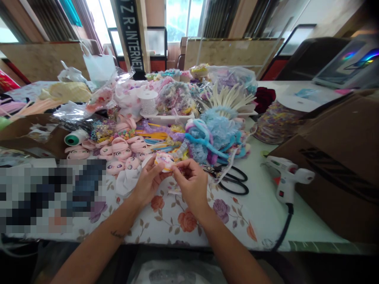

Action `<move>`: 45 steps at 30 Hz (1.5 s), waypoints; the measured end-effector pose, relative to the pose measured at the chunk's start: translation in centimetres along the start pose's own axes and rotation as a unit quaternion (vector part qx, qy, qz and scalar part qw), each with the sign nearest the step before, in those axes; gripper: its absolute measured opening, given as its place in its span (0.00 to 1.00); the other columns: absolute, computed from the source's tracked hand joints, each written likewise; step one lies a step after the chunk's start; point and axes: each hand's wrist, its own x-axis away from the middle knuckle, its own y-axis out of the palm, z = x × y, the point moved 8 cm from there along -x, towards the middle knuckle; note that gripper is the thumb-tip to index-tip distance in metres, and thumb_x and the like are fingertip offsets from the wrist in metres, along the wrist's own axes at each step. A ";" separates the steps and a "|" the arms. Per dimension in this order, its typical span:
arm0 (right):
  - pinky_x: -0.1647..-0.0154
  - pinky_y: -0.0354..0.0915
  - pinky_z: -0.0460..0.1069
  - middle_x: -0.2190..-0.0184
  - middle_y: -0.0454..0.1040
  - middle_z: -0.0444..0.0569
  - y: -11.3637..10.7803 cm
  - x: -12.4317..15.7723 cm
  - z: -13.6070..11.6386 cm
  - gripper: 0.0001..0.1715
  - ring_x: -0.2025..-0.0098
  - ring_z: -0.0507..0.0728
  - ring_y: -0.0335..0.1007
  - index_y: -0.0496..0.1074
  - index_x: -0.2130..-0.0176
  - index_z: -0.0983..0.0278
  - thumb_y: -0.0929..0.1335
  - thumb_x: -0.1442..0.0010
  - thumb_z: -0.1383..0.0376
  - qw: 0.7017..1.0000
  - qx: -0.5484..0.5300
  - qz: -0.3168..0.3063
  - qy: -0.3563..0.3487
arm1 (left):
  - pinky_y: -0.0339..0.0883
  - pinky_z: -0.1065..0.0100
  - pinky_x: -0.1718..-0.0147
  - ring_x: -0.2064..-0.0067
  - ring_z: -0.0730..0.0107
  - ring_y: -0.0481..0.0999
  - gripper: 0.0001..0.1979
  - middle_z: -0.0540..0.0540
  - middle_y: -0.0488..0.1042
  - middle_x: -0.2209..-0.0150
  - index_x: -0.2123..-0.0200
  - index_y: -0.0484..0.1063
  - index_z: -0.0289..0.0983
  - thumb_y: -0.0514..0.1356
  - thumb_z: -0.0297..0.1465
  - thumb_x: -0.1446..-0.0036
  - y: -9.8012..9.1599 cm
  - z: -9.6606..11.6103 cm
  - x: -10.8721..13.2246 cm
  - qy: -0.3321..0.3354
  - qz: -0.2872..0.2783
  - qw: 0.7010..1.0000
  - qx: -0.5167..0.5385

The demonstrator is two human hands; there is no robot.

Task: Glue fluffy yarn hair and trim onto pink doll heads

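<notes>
My left hand (149, 180) and my right hand (191, 182) meet over the flowered tablecloth (177, 221), both pinching a small round pink doll face piece (164, 160) between their fingertips. My left fingers hold its left edge, and my right fingers are pressed together at its right edge. Several more pink doll faces (118, 152) lie just left of my hands. Black-handled scissors (233, 179) lie right of my right hand.
A white glue gun (286, 175) stands at the right with its black cord running off the front edge. A big cardboard box (343, 157) fills the right side. Piles of blue lace, ribbons and trims (213, 136), a white tray (168, 118) and bags crowd the back.
</notes>
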 end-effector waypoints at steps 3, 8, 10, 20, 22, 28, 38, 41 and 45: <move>0.79 0.58 0.44 0.80 0.69 0.40 -0.1 0.0 0.0 0.05 0.79 0.49 0.62 0.70 0.73 0.63 0.70 0.47 0.65 1.000 0.010 -0.003 -0.009 | 0.74 0.73 0.66 0.67 0.75 0.76 0.12 0.50 0.76 0.65 0.61 0.73 0.36 0.67 0.31 0.50 -0.3 -0.1 -0.1 -0.001 0.005 1.000 -0.008; 0.79 0.59 0.45 0.80 0.69 0.41 -0.1 0.0 0.0 0.05 0.79 0.50 0.62 0.70 0.72 0.62 0.69 0.46 0.65 0.999 0.029 -0.006 -0.021 | 0.73 0.72 0.62 0.63 0.72 0.77 0.16 0.48 0.77 0.62 0.61 0.75 0.36 0.70 0.29 0.55 0.0 0.1 -0.1 0.002 -0.004 1.000 -0.027; 0.78 0.59 0.45 0.79 0.70 0.41 0.0 0.1 -0.3 0.04 0.78 0.50 0.63 0.70 0.72 0.62 0.69 0.45 0.65 0.998 0.054 -0.009 -0.042 | 0.72 0.71 0.61 0.63 0.72 0.77 0.16 0.48 0.77 0.62 0.61 0.75 0.36 0.70 0.27 0.56 0.3 0.2 0.0 0.005 -0.005 0.999 -0.045; 0.74 0.61 0.46 0.76 0.72 0.42 0.6 0.5 -0.8 0.03 0.77 0.51 0.64 0.71 0.71 0.62 0.68 0.45 0.67 0.988 0.120 -0.019 -0.101 | 0.71 0.70 0.65 0.65 0.70 0.75 0.13 0.48 0.76 0.66 0.62 0.74 0.35 0.66 0.27 0.54 0.4 0.5 0.1 0.019 0.004 0.996 -0.083; 0.75 0.62 0.46 0.76 0.72 0.42 0.6 0.5 -0.9 0.02 0.76 0.51 0.65 0.72 0.69 0.62 0.68 0.44 0.66 0.988 0.118 -0.021 -0.101 | 0.71 0.71 0.65 0.66 0.72 0.75 0.12 0.49 0.76 0.66 0.63 0.74 0.35 0.66 0.27 0.54 0.2 0.5 0.1 0.013 0.008 0.997 -0.075; 0.73 0.64 0.47 0.74 0.73 0.42 0.4 0.6 -1.3 0.02 0.76 0.51 0.66 0.71 0.67 0.61 0.69 0.45 0.66 0.987 0.112 -0.009 -0.119 | 0.73 0.73 0.64 0.68 0.76 0.75 0.07 0.51 0.75 0.69 0.68 0.72 0.35 0.66 0.26 0.54 -0.4 0.2 0.0 -0.025 0.026 0.999 -0.024; 0.71 0.67 0.48 0.71 0.73 0.43 -0.1 0.9 -1.0 0.05 0.73 0.52 0.69 0.70 0.63 0.60 0.69 0.44 0.65 0.992 0.071 0.016 -0.103 | 0.75 0.68 0.61 0.64 0.72 0.78 0.15 0.51 0.77 0.62 0.57 0.68 0.40 0.63 0.26 0.49 0.3 0.3 0.1 -0.035 -0.016 0.999 0.005; 0.71 0.67 0.47 0.70 0.73 0.44 -0.1 0.8 -0.9 0.07 0.72 0.52 0.69 0.70 0.62 0.60 0.69 0.44 0.65 0.994 0.050 0.012 -0.097 | 0.75 0.67 0.61 0.65 0.72 0.78 0.15 0.51 0.77 0.63 0.57 0.67 0.40 0.63 0.26 0.49 0.2 0.3 0.1 -0.034 -0.020 0.999 0.003; 0.72 0.65 0.46 0.71 0.72 0.43 0.1 0.6 -0.2 0.08 0.72 0.52 0.68 0.71 0.62 0.61 0.70 0.45 0.65 0.998 -0.002 0.002 -0.062 | 0.75 0.68 0.61 0.64 0.73 0.78 0.14 0.49 0.77 0.62 0.56 0.68 0.39 0.62 0.27 0.47 0.0 0.2 0.1 -0.033 -0.030 0.999 -0.006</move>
